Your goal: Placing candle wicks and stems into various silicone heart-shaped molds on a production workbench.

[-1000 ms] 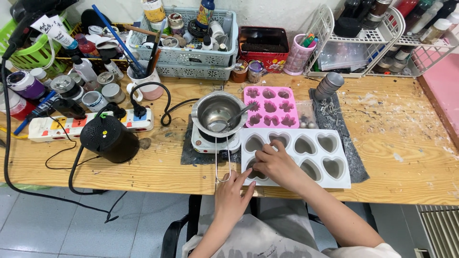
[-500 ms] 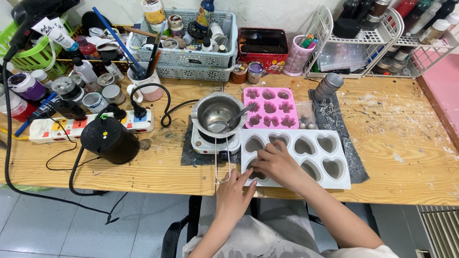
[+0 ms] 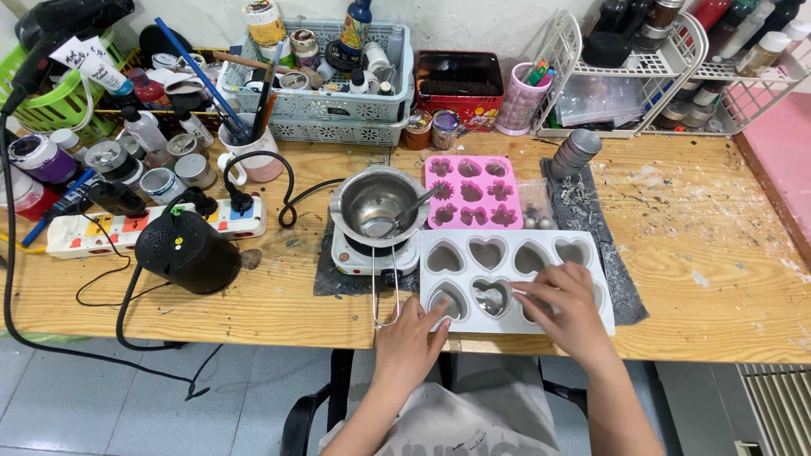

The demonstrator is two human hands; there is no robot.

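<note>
Table: I am sitting at a pale wooden table (image 3: 279, 304) flecked with white spatter, grey tiled floor (image 3: 127, 405) showing beneath its front edge.
Back of table: crowded baskets, a white wire rack (image 3: 625, 76) and jars are lining the wall side.
Mould: the white heart mould (image 3: 507, 274) is lying flat at the table's front edge, its long axis running left to right, cavities facing up, partly on a dark mat (image 3: 591, 219).
Left hand: my left hand (image 3: 410, 338) is resting flat and open, fingertips touching the mould's near left corner.
Right hand: my right hand (image 3: 566, 308) is lying over the mould's near right cavities, fingers loosely curled; I cannot tell whether it is pinching anything.
Neighbours: a metal melting pot (image 3: 376, 203) holding a spoon is sitting on a small white hot plate (image 3: 372, 253) just left of the mould; a pink flower mould (image 3: 471, 191) is lying just behind it.
</note>
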